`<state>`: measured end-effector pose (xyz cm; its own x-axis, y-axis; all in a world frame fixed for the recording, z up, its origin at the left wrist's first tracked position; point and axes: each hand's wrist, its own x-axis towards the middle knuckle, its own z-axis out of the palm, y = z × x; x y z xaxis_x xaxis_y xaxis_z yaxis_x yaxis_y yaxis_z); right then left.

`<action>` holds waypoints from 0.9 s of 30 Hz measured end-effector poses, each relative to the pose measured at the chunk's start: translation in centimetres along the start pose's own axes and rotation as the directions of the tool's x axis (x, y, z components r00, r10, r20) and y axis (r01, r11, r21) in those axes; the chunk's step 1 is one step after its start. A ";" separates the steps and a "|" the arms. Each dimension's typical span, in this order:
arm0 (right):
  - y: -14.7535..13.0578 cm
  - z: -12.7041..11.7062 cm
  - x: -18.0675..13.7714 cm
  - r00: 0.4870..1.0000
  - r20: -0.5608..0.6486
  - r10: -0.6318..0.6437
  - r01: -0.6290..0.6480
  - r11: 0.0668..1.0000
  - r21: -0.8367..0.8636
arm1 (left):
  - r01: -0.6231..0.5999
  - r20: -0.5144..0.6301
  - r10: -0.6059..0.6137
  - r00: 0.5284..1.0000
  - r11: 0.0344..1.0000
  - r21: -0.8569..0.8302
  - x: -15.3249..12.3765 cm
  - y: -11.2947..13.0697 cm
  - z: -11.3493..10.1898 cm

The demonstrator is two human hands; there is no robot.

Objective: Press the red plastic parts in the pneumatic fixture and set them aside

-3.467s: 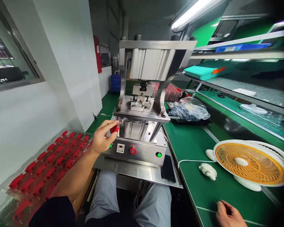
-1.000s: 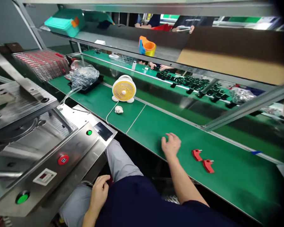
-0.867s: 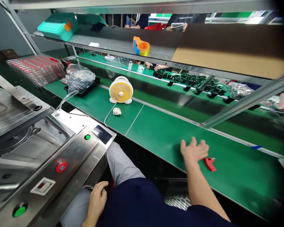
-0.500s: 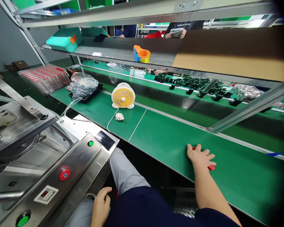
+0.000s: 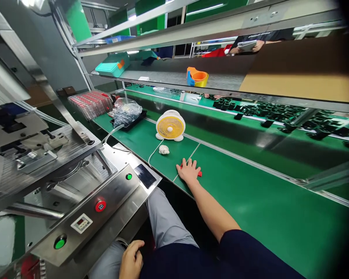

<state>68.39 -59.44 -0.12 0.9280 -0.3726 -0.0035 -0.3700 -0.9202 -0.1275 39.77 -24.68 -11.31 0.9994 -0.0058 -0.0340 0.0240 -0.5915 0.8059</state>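
My right hand [image 5: 188, 170] lies palm down on the green work surface [image 5: 244, 193], with its fingers spread. Under it is a red piece [image 5: 200, 174]; bits of red show at both sides of the hand, but its kind is hidden. My left hand [image 5: 132, 259] is low by my lap, fingers loosely bent, a gap between thumb and forefinger; I see nothing in it. Beyond my right hand are a crumpled white wad [image 5: 164, 149] and a small yellow-and-white fan [image 5: 170, 126].
At left stands a metal machine with green buttons [image 5: 60, 241] and a red button [image 5: 100, 205]. A phone [image 5: 145, 176] lies on its corner. Farther back are a bagged tray [image 5: 127, 112] and stacked clear trays [image 5: 90, 104]. A shelf [image 5: 168, 71] spans above; a person holds a tablet [image 5: 247, 46] behind.
My right hand has slid left along the green surface, and the red piece has moved with it. The view has turned to the right-hand side less, showing more of the machine. My left hand stays low.
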 end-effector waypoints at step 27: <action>-3.8 -5.0 -6.9 0.579 -0.607 -0.544 0.809 0.479 0.341 | -0.201 -0.162 0.210 0.964 0.977 0.067 3.0 10.8 -7.5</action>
<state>63.16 -53.93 5.37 0.7117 0.2125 0.6695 0.5881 -0.7015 -0.4026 43.17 -24.98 1.72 0.9728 0.0006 0.2317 -0.1795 -0.6306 0.7551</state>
